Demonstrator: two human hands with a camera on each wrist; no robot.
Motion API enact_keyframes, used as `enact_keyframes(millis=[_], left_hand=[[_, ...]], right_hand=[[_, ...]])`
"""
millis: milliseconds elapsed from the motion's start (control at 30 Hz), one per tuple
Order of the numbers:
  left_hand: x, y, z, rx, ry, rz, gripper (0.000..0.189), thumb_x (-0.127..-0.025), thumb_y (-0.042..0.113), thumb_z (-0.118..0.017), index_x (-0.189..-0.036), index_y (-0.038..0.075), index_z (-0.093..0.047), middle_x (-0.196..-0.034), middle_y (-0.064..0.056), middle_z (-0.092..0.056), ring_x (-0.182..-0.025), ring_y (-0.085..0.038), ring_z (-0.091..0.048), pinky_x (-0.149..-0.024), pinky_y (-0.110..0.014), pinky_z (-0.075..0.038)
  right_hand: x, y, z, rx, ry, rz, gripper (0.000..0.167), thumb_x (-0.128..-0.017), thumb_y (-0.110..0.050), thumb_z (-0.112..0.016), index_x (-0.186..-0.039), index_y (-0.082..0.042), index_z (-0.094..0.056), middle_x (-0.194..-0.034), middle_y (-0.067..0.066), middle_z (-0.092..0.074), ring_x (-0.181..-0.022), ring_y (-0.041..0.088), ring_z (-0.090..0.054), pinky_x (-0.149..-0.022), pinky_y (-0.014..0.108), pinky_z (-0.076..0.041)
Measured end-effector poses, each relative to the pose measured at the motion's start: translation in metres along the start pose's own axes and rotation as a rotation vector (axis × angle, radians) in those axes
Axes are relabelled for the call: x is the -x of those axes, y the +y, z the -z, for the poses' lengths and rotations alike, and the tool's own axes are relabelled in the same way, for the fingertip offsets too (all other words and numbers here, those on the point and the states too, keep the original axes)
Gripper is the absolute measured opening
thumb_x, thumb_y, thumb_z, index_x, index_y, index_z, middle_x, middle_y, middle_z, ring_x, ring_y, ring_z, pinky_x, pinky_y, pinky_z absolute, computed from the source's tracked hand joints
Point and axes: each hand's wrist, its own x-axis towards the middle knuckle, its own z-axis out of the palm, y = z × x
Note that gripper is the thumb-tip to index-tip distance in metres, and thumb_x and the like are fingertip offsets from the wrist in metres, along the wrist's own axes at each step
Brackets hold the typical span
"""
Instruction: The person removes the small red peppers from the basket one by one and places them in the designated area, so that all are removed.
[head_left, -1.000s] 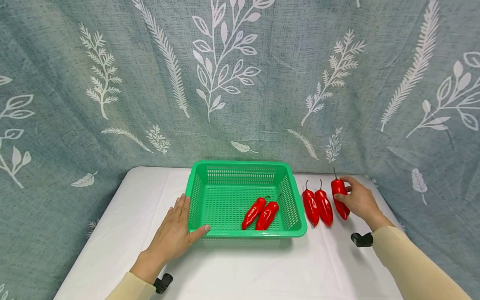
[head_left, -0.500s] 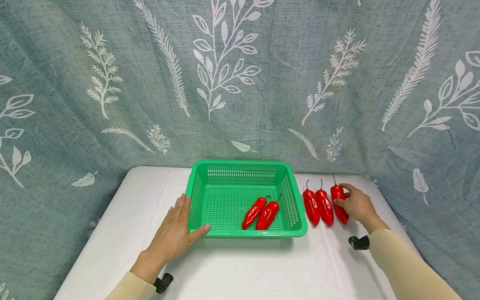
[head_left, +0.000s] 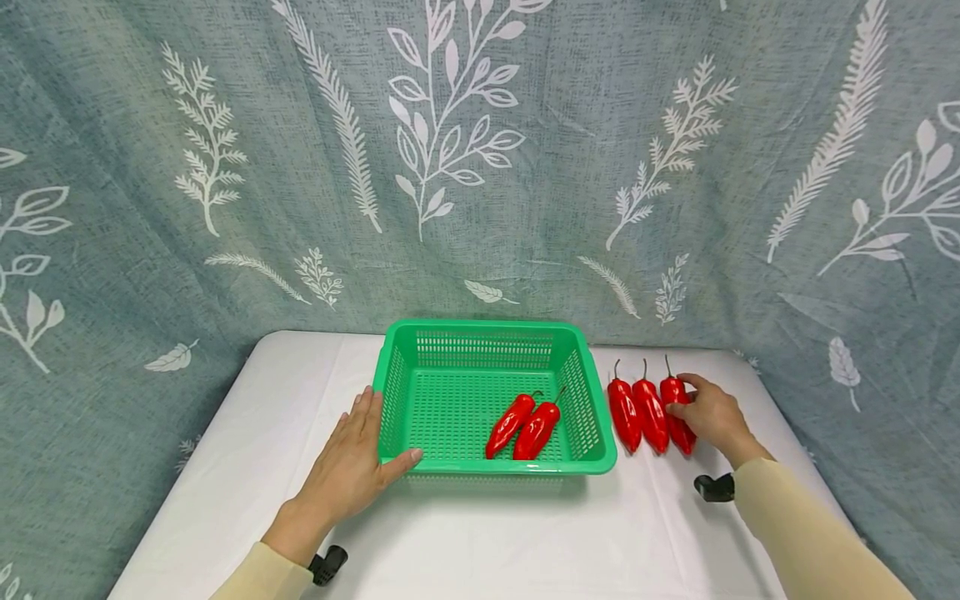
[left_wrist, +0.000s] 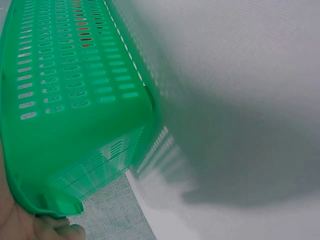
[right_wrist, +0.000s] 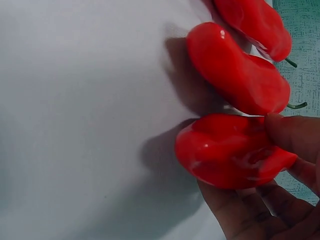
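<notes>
My right hand (head_left: 712, 414) grips a glossy red chili pepper (head_left: 677, 417) at the right of the white table, its thumb and fingers on either side. In the right wrist view the held pepper (right_wrist: 230, 150) lies across my fingers, close beside another red pepper (right_wrist: 240, 70). Two red peppers (head_left: 624, 414) stand side by side just left of it, stems pointing away. With fingers straight, my left hand (head_left: 348, 457) rests on the left rim of a green plastic basket (head_left: 480, 468). Inside the basket, on its right side, are two more red peppers (head_left: 512, 425).
A white cloth (head_left: 480, 542) covers the table. Behind it hangs a grey-green curtain (head_left: 525, 250) with white leaf prints. The basket's perforated wall (left_wrist: 75, 130) fills the left part of the left wrist view.
My right hand has lowered the pepper and brought it slightly nearer and leftward, closer to the two beside the basket. The left hand has stayed on the basket rim.
</notes>
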Motion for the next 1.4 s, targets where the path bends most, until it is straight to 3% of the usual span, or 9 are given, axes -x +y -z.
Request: enact_keyframes(millis=[1067,1400], left_hand=[[-0.0014,0.0009,0.0007,-0.004,0.004,-0.004,0.113,-0.099,0.073,-0.055,-0.165,-0.010,-0.015,-0.175,-0.025,-0.011,-0.163,-0.041,-0.013,-0.129,-0.061,-0.020],[-0.0009,0.0008,0.0006,-0.003,-0.001,0.002,0.113,-0.099,0.074,-0.054,-0.165,-0.009,-0.014,-0.175,-0.025,-0.010,-0.163,-0.041,-0.011,-0.130,-0.060,-0.019]], right_hand=[[-0.0020,0.0020,-0.0058,0.028,-0.025,0.020,0.074,-0.099,-0.026,-0.069,-0.156,0.007,-0.037,-0.138,0.039,-0.055,-0.116,0.047,-0.063,-0.097,0.065,-0.054],[0.0011,0.0034,-0.0051,0.012,0.017,0.047,0.077,-0.099,-0.029,-0.069,-0.158,0.006,-0.034,-0.144,0.038,-0.051,-0.123,0.053,-0.057,-0.100,0.067,-0.051]])
